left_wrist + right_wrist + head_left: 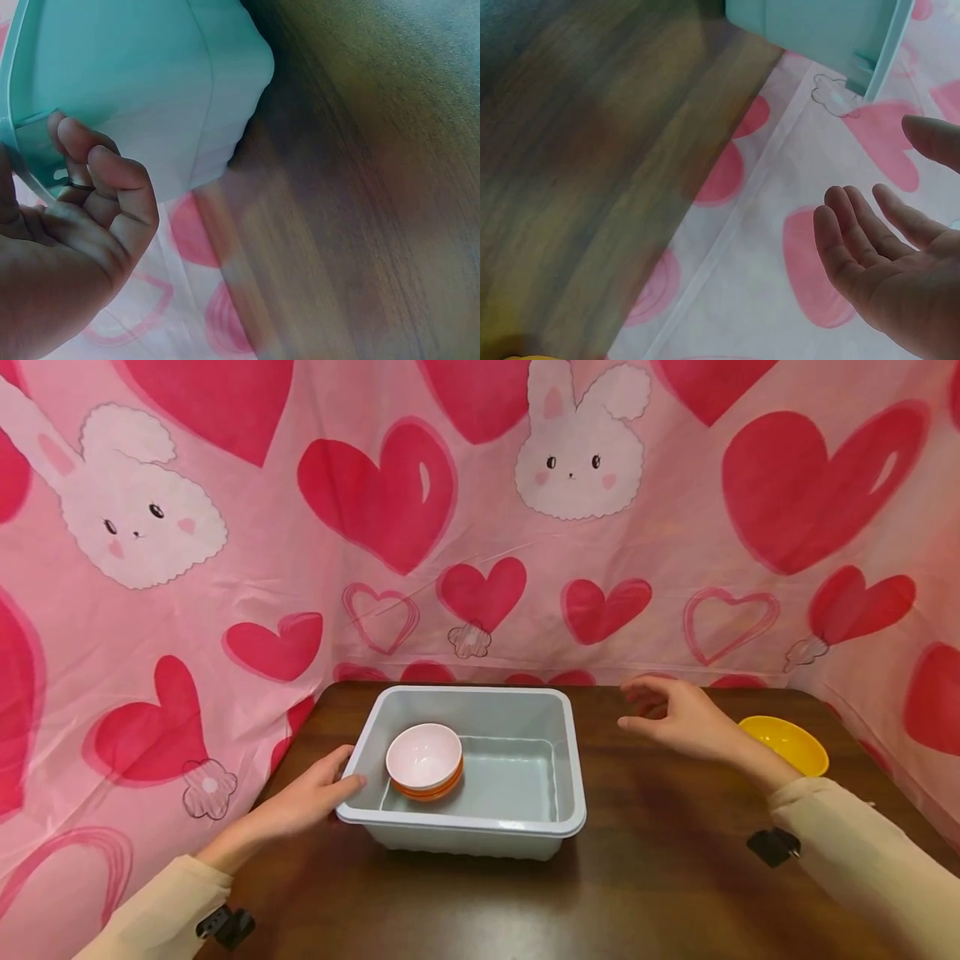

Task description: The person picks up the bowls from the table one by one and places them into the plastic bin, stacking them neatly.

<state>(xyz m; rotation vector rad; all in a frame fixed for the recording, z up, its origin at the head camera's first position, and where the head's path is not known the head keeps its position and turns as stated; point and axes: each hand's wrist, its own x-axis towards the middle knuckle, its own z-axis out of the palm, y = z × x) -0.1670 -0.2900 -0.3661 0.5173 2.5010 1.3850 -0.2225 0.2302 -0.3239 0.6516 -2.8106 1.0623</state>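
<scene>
A grey plastic tub [487,824] stands on the table, its near side toward me. Inside, on the left, a pale pink bowl [424,757] is stacked on orange bowls [429,792]. My left hand [322,793] grips the tub's left rim, thumb over the top. In the left wrist view, the curled fingers [124,176] lie under the rim, against the outer wall. My right hand [678,714] is in the air right of the tub, holding nothing, its fingers relaxed and thumb apart. Beyond the right forearm sits a yellow bowl [795,743], partly hidden by the arm.
The dark wooden table [660,877] carries the tub and the yellow bowl. A pink cloth [570,552] printed with hearts and rabbits hangs around its back and sides, close to the table edges. Small dark devices are strapped at both wrists.
</scene>
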